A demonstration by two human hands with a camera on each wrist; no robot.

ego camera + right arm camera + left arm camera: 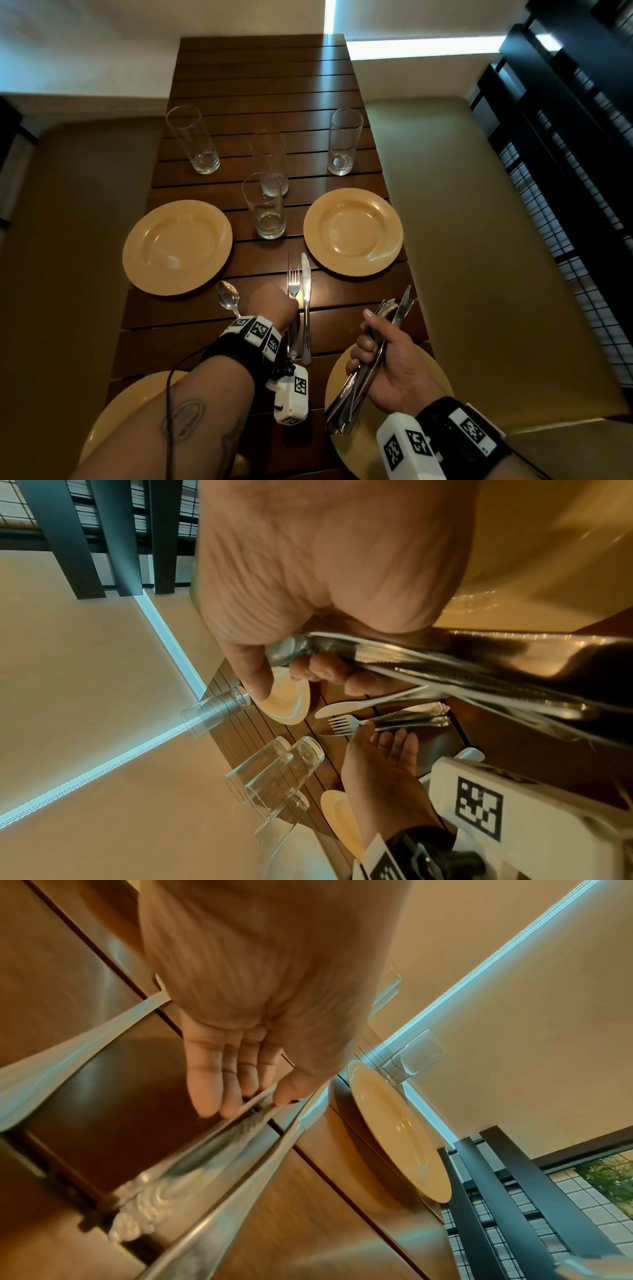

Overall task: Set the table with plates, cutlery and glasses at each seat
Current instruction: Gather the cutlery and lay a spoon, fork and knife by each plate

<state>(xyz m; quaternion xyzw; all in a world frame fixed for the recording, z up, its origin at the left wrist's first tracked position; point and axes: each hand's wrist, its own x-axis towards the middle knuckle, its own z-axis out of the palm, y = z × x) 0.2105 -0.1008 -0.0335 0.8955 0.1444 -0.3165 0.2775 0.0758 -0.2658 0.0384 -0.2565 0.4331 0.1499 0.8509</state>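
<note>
Head view: slatted wooden worktop (260, 85) running away from the viewer, four tall glasses (263, 205) standing mid-length, one toward the left edge, one toward the right edge, two close together on the centre line. Two yellow plates (176, 246) at the left and right edges, two more at the near corners, partly under the arms. Fork (293, 284) and knife (306, 291) lying side by side along the centre line, nearly touching; spoon (228, 296) just to their left, near the left plate. Left hand (272, 305) lowered onto the fork's handle. Right hand (387, 366) above the near right plate, clenched round a cutlery bundle (363, 373) (several handles and tips fanning out both ends).

Left wrist view: left hand (260, 993) with fingers (205, 1085) almost straight, thumb and fingertips pinching the fork's (240, 1123) handle against the worktop (342, 1218); knife (240, 1191) alongside on its right, spoon (85, 1037) on its left. Right-edge plate (400, 1137) and a glass beyond.

Right wrist view: right hand (325, 569) wrapped tightly on the cutlery bundle (462, 669). Beneath, knife (369, 703), then fork (346, 723) with the left hand (380, 767) on it (the fork tines blurred, maybe doubled).
</note>
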